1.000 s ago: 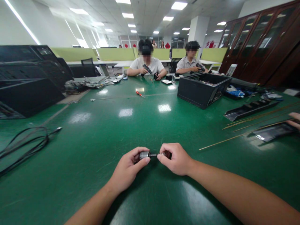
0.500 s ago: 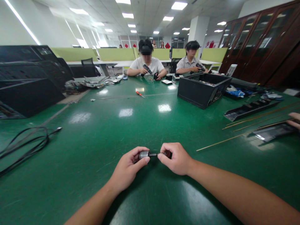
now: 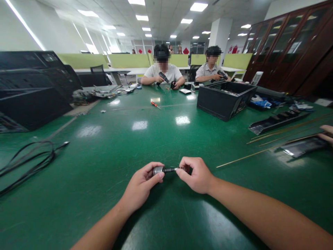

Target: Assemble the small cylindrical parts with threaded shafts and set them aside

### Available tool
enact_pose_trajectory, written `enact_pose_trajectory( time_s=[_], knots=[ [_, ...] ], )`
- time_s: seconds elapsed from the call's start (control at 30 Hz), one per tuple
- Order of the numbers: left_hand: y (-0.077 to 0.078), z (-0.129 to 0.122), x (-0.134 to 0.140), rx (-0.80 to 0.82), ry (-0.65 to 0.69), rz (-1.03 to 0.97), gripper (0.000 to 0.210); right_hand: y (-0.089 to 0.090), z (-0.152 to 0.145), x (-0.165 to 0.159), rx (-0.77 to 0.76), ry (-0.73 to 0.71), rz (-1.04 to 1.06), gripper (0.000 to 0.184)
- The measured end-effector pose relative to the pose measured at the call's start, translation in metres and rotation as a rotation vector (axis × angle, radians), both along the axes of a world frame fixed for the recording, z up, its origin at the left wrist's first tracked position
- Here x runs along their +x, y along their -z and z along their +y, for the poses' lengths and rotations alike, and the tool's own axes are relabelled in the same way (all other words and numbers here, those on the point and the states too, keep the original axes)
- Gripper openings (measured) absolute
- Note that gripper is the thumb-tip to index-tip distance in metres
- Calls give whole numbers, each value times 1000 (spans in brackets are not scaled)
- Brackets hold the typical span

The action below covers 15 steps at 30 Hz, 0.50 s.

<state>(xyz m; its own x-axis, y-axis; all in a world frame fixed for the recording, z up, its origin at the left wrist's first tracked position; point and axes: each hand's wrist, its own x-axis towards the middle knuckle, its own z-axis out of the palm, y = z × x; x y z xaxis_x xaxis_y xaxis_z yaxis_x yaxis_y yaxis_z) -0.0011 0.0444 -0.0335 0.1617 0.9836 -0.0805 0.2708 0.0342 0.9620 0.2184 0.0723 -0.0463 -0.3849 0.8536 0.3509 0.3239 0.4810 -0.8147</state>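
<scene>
Between my two hands, just above the green table, is what looks like a small electric motor: a silver metal can (image 3: 158, 170), a dark thin shaft (image 3: 170, 170) coming out of it, and a reddish-brown, coil-like part (image 3: 186, 169). My left hand (image 3: 142, 184) is closed round the silver can, thumb in front and fingers behind. The reddish-brown part is gripped by my right hand (image 3: 196, 175), which pinches it at the shaft's end with thumb and forefinger. My fingers cover much of it.
On the green table (image 3: 104, 152), a black cable (image 3: 49, 152) lies left and an orange screwdriver (image 3: 154, 104) ahead. A black computer case (image 3: 225, 100), brass rods (image 3: 260, 138) and black panels stand right. Another person's hand (image 3: 328, 133) reaches in at the right edge. Two co-workers sit opposite.
My left hand has shifted slightly left with the silver can, and my right hand slightly right. A little more of the shaft shows between them.
</scene>
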Motion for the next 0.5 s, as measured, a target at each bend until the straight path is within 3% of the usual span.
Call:
enact_pose_trajectory(
  time_s=[0.5],
  knots=[
    [0, 0, 0, -11, -26, -27, 38, -2, -4, 2, 31, 14, 104, 21]
  ],
)
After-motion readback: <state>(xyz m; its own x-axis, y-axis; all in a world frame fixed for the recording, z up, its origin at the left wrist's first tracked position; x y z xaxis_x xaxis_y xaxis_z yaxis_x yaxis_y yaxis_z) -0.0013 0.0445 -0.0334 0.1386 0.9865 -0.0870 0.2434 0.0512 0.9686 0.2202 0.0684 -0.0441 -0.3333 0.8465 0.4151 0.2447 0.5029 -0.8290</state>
